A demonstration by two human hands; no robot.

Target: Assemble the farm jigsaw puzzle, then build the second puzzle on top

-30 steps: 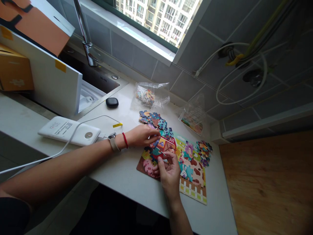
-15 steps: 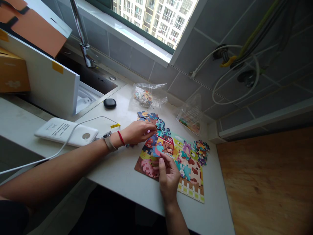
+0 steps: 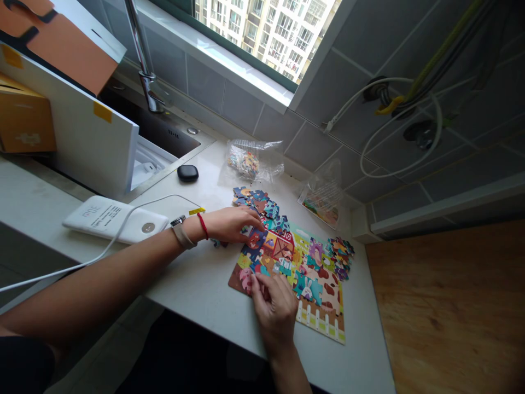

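Note:
A colourful farm puzzle board [image 3: 324, 324] lies on the white counter, with a barn, a cow, a rabbit and a white fence on it. My left hand [image 3: 238, 223], palm down with fingers bent together, reaches to the board's upper left corner beside a pile of blue puzzle pieces [image 3: 270, 208]. Whatever lies under its fingertips is hidden. Over the board's lower left part, my right hand [image 3: 274, 301] is closed, thumb and index finger together near the pink pig picture [image 3: 245, 278]; what they pinch cannot be made out. Another heap of pieces [image 3: 342, 256] sits at the board's right edge.
Behind the board lie a clear bag of pieces [image 3: 245, 163] and a bag with a picture card [image 3: 320, 208]. A black case [image 3: 187, 173], a white power bank [image 3: 117, 220] with a cable, and a sink [image 3: 176, 143] holding a white box [image 3: 94, 148] are at left.
My right hand has moved down and left over the board, and the pink and blue piece it held no longer shows in its fingers. My left hand has lowered slightly toward the board's corner.

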